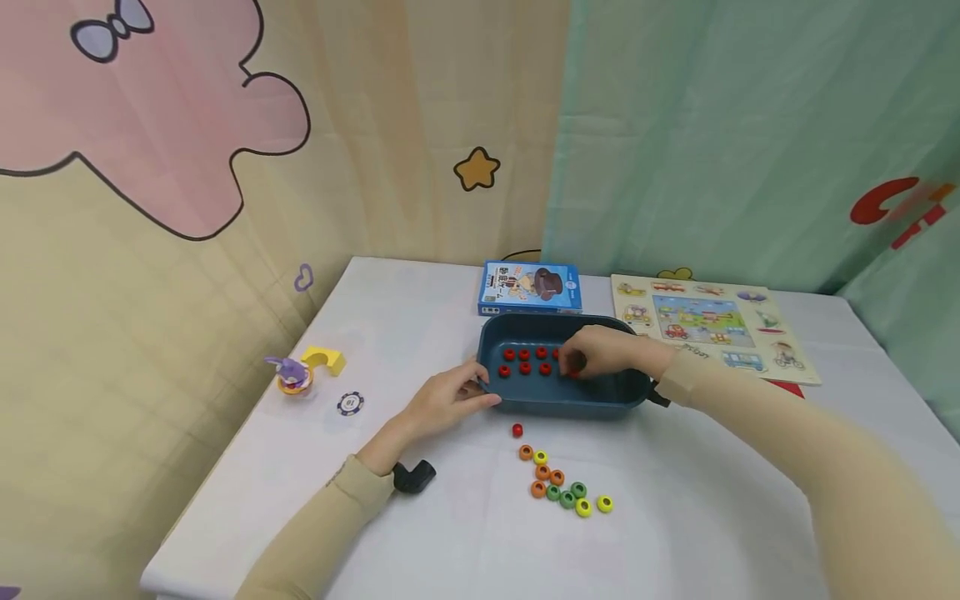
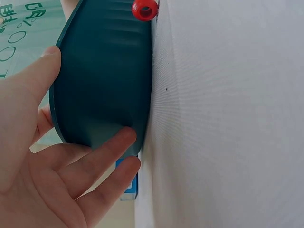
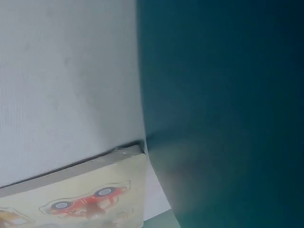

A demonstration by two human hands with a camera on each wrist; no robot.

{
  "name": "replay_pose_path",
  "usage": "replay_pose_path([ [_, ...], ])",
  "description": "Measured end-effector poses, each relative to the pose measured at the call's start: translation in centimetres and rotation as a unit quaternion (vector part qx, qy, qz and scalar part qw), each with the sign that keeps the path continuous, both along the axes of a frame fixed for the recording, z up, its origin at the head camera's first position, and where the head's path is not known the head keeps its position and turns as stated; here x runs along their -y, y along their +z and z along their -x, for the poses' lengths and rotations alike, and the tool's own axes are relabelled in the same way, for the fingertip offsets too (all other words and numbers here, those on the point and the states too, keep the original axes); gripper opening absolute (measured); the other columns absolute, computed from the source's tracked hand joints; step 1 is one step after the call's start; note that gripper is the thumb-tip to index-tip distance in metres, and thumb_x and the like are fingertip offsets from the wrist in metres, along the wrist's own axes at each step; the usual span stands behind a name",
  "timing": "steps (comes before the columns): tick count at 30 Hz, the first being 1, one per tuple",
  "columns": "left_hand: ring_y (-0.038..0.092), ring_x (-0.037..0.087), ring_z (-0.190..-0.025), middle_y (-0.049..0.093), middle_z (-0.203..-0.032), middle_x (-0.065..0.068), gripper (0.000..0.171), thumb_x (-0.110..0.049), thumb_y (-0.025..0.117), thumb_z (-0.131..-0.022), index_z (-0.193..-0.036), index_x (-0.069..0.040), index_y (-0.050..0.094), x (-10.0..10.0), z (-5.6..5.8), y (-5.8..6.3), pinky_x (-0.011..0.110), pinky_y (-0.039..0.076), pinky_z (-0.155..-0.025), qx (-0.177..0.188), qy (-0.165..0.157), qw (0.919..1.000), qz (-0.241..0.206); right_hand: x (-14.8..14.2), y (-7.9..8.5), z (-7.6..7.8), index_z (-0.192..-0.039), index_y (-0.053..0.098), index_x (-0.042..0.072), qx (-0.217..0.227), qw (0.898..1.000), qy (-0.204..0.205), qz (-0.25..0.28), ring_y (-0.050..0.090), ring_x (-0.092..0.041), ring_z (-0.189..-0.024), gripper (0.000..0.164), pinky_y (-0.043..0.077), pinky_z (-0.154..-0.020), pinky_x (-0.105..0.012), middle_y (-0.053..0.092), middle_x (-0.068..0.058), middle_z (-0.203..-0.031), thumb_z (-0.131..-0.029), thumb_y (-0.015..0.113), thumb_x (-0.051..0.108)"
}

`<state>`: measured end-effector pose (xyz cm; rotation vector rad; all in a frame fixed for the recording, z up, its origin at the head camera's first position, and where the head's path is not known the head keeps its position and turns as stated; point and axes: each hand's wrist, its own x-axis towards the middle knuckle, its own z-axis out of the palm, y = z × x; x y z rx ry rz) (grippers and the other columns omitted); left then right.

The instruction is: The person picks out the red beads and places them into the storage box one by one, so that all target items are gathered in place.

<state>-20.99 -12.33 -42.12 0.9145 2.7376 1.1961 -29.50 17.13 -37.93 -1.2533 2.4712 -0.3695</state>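
Note:
A dark blue-green rectangular tray [image 1: 566, 408] stands on the white table. Several red beads [image 1: 525, 367] sit inside it in two short rows. At its left end my left hand [image 1: 446, 402] holds the rim; in the left wrist view the thumb lies on the rim and two fingers touch the outer wall [image 2: 104, 85]. My right hand [image 1: 596, 352] reaches down inside, fingers bent, pinching a red bead [image 1: 573, 374] close over the tray floor. The right wrist view shows only the blurred tray wall [image 3: 213, 104], not the fingers.
A loose red bead [image 1: 517, 430] and several orange, yellow and green beads [image 1: 567, 499] lie before the tray. Behind it are a blue box [image 1: 531, 287] and a picture puzzle board [image 1: 708, 325]. A poker chip [image 1: 350, 403], yellow arch block [image 1: 324, 359] and purple figure [image 1: 291, 375] lie left.

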Motion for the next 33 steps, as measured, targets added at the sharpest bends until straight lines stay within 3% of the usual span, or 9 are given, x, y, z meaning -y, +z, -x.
replay_pose_path([
  [13,0.059,0.005,-0.085,0.059,-0.112,0.002,0.039,-0.05,0.057,-0.08,-0.1,-0.017,0.051,-0.2,-0.2,-0.1,0.026,0.046,-0.073,-0.001,-0.002,1.0,-0.009,-0.1,-1.3,0.0,-0.086,0.066,0.02,-0.087,0.995,0.009,0.038,0.053,-0.002,-0.07,0.012,0.047,-0.069,-0.026,0.062,0.015,-0.082,-0.078,0.067,0.012],
  [18,0.059,0.004,-0.086,0.06,-0.105,-0.004,0.038,-0.051,0.056,-0.08,-0.099,-0.019,0.05,-0.3,-0.2,-0.4,0.025,0.047,-0.073,-0.002,-0.005,1.0,-0.002,-1.1,-0.1,-1.1,-0.093,0.067,0.02,-0.097,0.994,-0.026,0.049,0.057,-0.007,-0.079,0.017,0.048,-0.074,-0.029,0.064,0.01,-0.091,-0.078,0.068,0.012],
  [22,0.059,0.005,-0.085,0.06,-0.101,-0.004,0.037,-0.051,0.057,-0.081,-0.099,-0.019,0.05,-0.2,-0.1,-0.1,0.026,0.047,-0.073,-0.007,-0.008,0.9999,-0.002,-1.5,3.3,-3.6,-0.1,0.066,0.019,-0.136,0.984,-0.053,0.099,0.058,-0.011,-0.086,0.024,0.049,-0.071,-0.032,0.063,0.007,-0.1,-0.078,0.068,0.009],
  [26,0.059,0.006,-0.085,0.061,-0.103,-0.002,0.037,-0.05,0.058,-0.081,-0.099,-0.018,0.05,-0.1,0.1,0.2,0.028,0.047,-0.073,-0.01,-0.006,0.9999,-0.005,0.0,6.0,-7.1,-0.101,0.064,0.02,-0.142,0.975,-0.016,0.169,0.058,-0.007,-0.085,0.025,0.049,-0.068,-0.028,0.063,0.01,-0.098,-0.078,0.069,0.013],
  [29,0.059,0.006,-0.085,0.061,-0.099,-0.004,0.036,-0.049,0.058,-0.081,-0.099,-0.019,0.05,-0.1,0.2,0.3,0.028,0.047,-0.073,-0.006,-0.003,1.0,-0.007,2.1,6.0,-9.7,-0.101,0.063,0.022,-0.114,0.977,0.038,0.173,0.056,0.0,-0.079,0.021,0.048,-0.065,-0.022,0.062,0.014,-0.094,-0.08,0.066,0.018],
  [31,0.059,0.006,-0.085,0.061,-0.095,-0.006,0.035,-0.047,0.059,-0.081,-0.099,-0.018,0.05,0.0,0.2,0.2,0.028,0.048,-0.074,-0.003,-0.004,0.9999,-0.009,3.6,5.0,-10.9,-0.102,0.063,0.022,-0.088,0.981,0.066,0.159,0.054,0.003,-0.076,0.02,0.047,-0.065,-0.021,0.062,0.014,-0.093,-0.082,0.064,0.019],
  [33,0.06,0.007,-0.085,0.061,-0.095,-0.005,0.035,-0.046,0.059,-0.082,-0.099,-0.017,0.05,-0.1,0.1,0.0,0.028,0.048,-0.073,-0.001,-0.007,0.9999,-0.011,4.7,3.5,-11.7,-0.102,0.063,0.022,-0.069,0.986,0.067,0.135,0.054,0.004,-0.075,0.019,0.046,-0.064,-0.019,0.063,0.012,-0.093,-0.083,0.063,0.021],
])
